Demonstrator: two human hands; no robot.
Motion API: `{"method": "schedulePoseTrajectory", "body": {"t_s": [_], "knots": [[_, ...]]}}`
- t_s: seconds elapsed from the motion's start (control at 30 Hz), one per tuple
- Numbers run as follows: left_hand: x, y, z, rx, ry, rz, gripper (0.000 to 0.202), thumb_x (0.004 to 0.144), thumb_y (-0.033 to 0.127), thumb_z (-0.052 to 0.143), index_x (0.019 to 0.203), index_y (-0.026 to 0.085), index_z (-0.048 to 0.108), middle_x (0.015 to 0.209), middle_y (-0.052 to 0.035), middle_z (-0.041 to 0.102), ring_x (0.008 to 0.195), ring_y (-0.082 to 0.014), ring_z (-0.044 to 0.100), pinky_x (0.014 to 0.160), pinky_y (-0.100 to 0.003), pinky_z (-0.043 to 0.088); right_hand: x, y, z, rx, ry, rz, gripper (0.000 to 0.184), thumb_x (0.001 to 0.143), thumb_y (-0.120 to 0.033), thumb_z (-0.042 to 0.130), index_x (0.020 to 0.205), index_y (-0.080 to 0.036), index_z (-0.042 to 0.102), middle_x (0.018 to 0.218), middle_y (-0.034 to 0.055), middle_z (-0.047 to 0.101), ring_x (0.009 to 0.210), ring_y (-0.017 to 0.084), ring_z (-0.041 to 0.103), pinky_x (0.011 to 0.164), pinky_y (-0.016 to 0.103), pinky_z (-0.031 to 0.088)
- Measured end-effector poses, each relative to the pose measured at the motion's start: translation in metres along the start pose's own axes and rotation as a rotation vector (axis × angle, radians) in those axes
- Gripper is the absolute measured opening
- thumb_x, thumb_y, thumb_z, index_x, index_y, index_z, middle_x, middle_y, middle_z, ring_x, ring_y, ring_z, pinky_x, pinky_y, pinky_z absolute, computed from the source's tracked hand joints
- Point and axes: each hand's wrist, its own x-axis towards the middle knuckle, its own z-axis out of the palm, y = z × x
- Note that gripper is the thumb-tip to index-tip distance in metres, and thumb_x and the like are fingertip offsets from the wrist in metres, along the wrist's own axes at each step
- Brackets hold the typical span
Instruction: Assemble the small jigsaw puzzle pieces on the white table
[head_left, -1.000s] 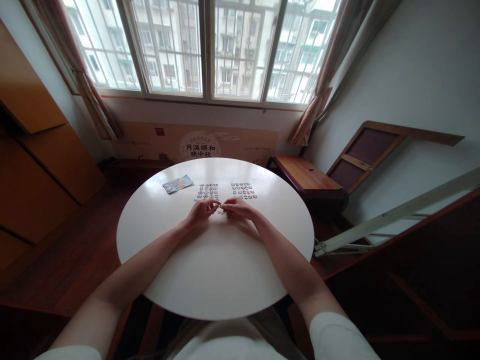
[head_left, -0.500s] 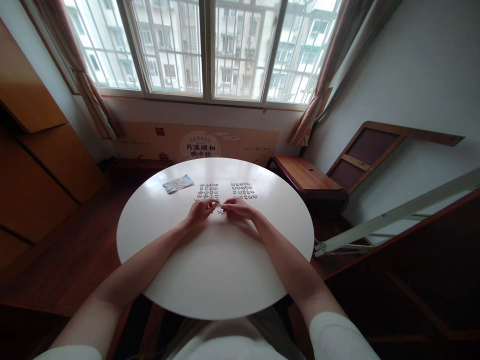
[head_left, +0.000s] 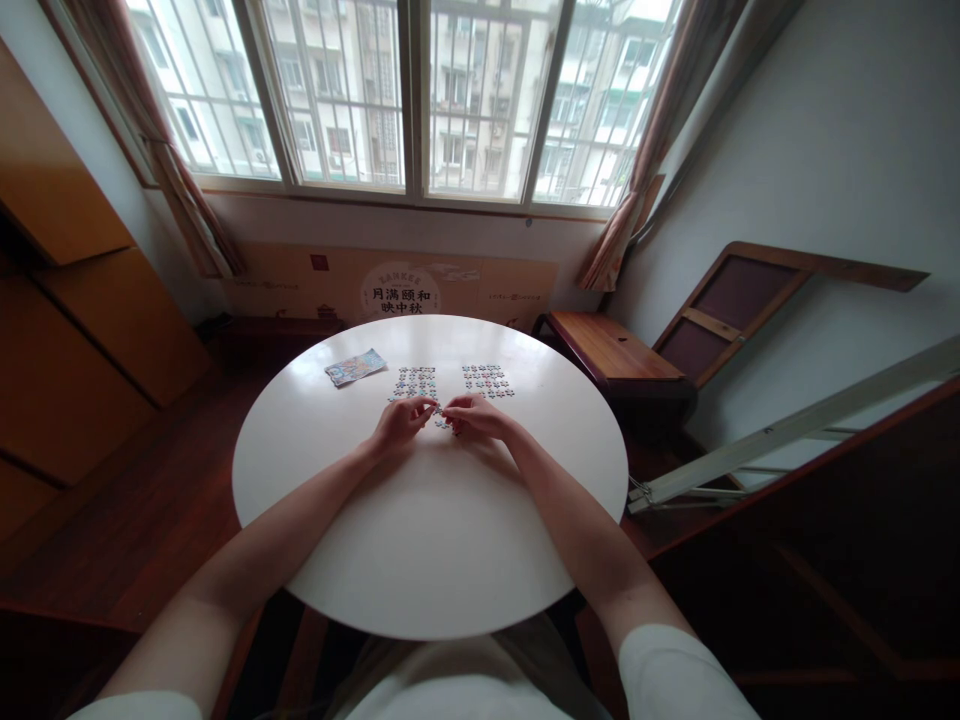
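My left hand (head_left: pixel 406 418) and my right hand (head_left: pixel 474 414) meet near the middle of the round white table (head_left: pixel 435 540), fingertips close together. Between them is a small jigsaw puzzle piece (head_left: pixel 439 409), with the finger and thumb of each hand pinched at it. Just below, another puzzle piece (head_left: pixel 442 424) lies on the table, partly covered by my right fingers. Beyond my left hand, puzzle pieces (head_left: pixel 417 377) lie in rows. A second group of puzzle pieces (head_left: pixel 487 380) sits in rows beyond my right hand.
A colourful printed picture sheet (head_left: pixel 355 367) lies at the table's far left. Past the table's right side stands a wooden bench (head_left: pixel 615 345). A printed cardboard panel (head_left: pixel 300 285) leans under the barred window (head_left: pixel 480 100).
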Motion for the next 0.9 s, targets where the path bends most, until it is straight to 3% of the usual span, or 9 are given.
{"method": "schedulePoseTrajectory", "body": {"t_s": [0.9], "knots": [[-0.0007,0.0020,-0.0004,-0.002,0.007,0.010,0.023,0.086,0.032,0.058,0.096,0.019,0.073,0.059,0.0023,0.065,0.052,-0.0096,0.055,0.056,-0.019,0.041,-0.0045,-0.0069,0.0029,-0.035,0.018,0.006,0.035,0.067,-0.044,0.079,0.076,-0.012,0.068,0.065,0.0021,0.064,0.055,0.010,0.055,0.055,0.023,0.046]]}}
